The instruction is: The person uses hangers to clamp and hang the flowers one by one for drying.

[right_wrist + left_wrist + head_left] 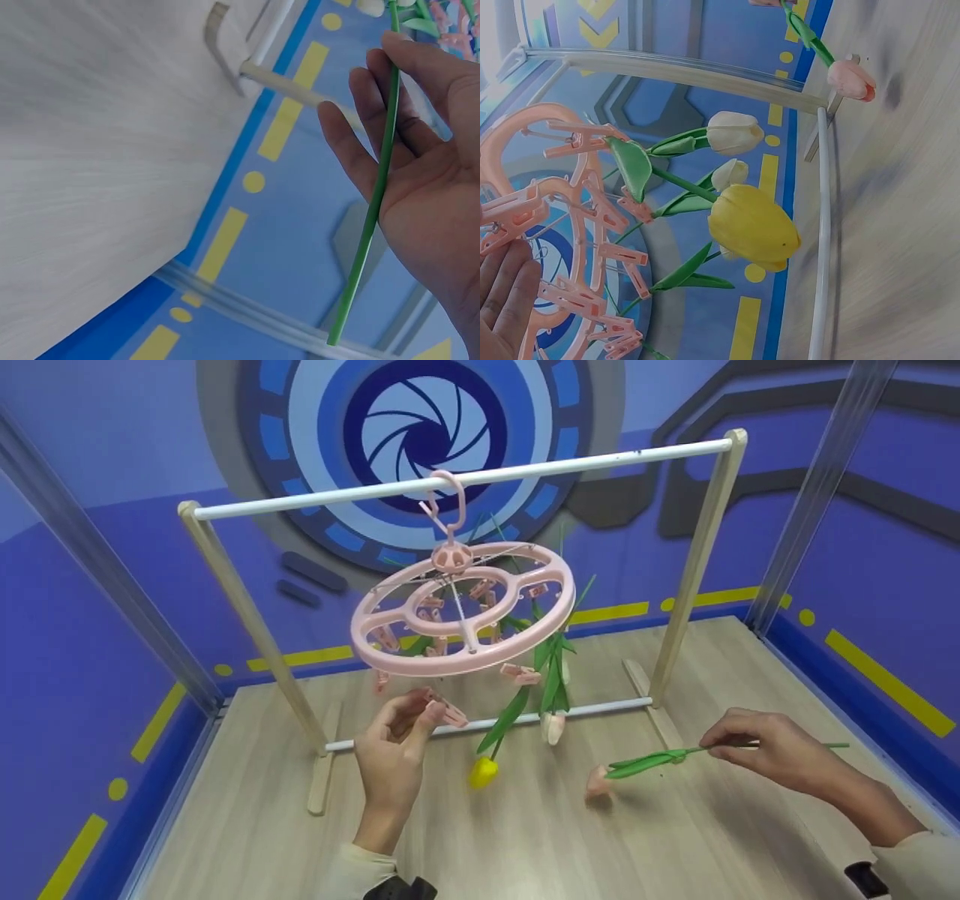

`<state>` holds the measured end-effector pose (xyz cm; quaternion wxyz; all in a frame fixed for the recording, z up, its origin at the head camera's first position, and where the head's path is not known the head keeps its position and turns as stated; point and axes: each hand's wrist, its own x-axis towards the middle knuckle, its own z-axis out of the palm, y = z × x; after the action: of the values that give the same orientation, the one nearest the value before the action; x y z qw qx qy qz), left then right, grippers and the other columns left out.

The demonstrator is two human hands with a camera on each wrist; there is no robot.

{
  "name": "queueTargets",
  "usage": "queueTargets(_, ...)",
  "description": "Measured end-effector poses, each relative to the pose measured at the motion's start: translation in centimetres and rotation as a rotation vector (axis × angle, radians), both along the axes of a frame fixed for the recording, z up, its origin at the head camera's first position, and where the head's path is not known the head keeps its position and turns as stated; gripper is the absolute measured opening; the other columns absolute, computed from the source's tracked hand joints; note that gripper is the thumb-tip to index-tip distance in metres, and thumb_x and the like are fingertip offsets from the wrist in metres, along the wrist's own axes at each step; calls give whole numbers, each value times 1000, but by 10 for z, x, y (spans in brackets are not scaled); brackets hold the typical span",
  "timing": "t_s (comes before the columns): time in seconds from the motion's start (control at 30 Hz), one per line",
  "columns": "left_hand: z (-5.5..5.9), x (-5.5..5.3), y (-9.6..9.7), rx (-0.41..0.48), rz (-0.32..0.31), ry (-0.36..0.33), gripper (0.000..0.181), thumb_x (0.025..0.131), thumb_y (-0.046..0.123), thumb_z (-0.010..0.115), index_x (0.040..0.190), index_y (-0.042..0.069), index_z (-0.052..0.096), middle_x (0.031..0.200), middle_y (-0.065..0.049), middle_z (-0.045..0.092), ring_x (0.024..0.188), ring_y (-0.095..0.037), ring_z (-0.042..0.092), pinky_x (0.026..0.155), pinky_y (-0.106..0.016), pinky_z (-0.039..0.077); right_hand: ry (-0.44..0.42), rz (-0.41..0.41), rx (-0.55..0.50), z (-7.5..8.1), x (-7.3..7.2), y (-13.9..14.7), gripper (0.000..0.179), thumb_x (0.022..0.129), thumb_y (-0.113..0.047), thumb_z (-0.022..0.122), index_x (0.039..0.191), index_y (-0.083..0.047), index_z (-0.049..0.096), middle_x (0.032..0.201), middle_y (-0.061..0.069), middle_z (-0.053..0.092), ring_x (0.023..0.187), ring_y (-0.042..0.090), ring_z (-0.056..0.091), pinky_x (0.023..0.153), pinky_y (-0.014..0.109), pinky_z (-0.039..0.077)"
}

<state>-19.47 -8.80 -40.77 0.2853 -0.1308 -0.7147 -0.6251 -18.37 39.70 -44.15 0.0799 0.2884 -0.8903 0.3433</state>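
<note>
My left hand [394, 750] pinches a pink clothespin [448, 711] at the front of a round pink drying hanger [360, 649]. Between thumb and fingers of my right hand [772, 750] is the green stem of a pink tulip [598, 784], held nearly level with its bloom toward the middle. The bare stem end [352, 300] runs across the palm in the right wrist view. A yellow tulip [484, 772] and white tulips [735, 133] hang bloom-down from the hanger's clips. Several other clothespins [520, 674] dangle around the rings.
The hanger hooks over the white top bar [315, 500] of a rack with wooden posts [694, 570]. A lower white bar [600, 710] joins its wooden feet [321, 784]. Blue patterned walls [97, 607] enclose the wood-look table [255, 825].
</note>
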Motion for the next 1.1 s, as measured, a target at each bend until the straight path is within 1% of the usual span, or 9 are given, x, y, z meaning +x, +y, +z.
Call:
queueTargets(0.17,1,1,1,0,-12,-17,24,96,5,80,118,0,75,109,-3,76,99,-20,73,93,-27,59,49,59,8,10,1,-15,32,89,8,81,106,-19,79,95,-3,71,86,8,69,74,18,60)
queueTargets(0.37,2,3,2,-7,-24,-34,22,97,7,79,118,1,74,110,-2,76,100,-20,73,93,-27,59,78,97,53,24,3,-32,31,88,8,81,106,-17,76,98,-7,69,88,11,71,76,22,61)
queueTargets(0.43,3,3,3,-7,-25,-32,23,97,7,79,118,1,74,110,-2,76,99,-20,73,93,-27,59,87,111,60,28,3,-38,32,88,8,81,106,-18,75,99,-9,68,88,13,71,76,21,61)
queueTargets(0.53,3,3,3,-10,-26,-19,23,97,5,79,119,0,74,110,-3,76,99,-20,73,93,-27,59,131,145,57,35,2,-45,37,87,9,82,107,-21,76,100,-11,68,88,12,71,75,20,59)
queueTargets(0.63,2,3,3,-12,-26,-8,23,97,4,78,119,-1,74,110,-4,76,99,-20,73,93,-28,59,173,182,42,39,2,-53,43,85,12,82,109,-23,77,100,-9,69,87,9,69,73,18,58)
queueTargets(0.7,3,3,4,-15,-25,-3,23,97,4,78,119,-1,73,110,-3,76,98,-20,72,93,-29,60,179,200,30,43,2,-58,42,85,12,82,110,-23,78,100,-7,69,85,8,68,71,18,58)
queueTargets(0.87,2,3,6,-19,-26,-1,22,97,5,78,118,0,74,109,-2,77,97,-20,73,91,-31,61,179,200,33,50,0,-73,38,86,9,83,109,-21,79,100,-6,68,83,7,67,69,20,58)
queueTargets(1.0,3,4,8,-20,-36,-2,21,97,6,79,116,1,74,109,-1,77,97,-20,73,91,-29,60,236,191,57,55,-2,-85,37,85,7,85,106,-21,77,101,-7,69,87,9,67,70,20,58)
queueTargets(1.1,4,4,10,-17,-39,2,20,97,6,79,116,1,75,108,-1,77,97,-20,73,90,-29,60,280,198,64,58,-4,-93,39,82,8,86,104,-22,75,100,-7,69,84,9,64,69,18,54)
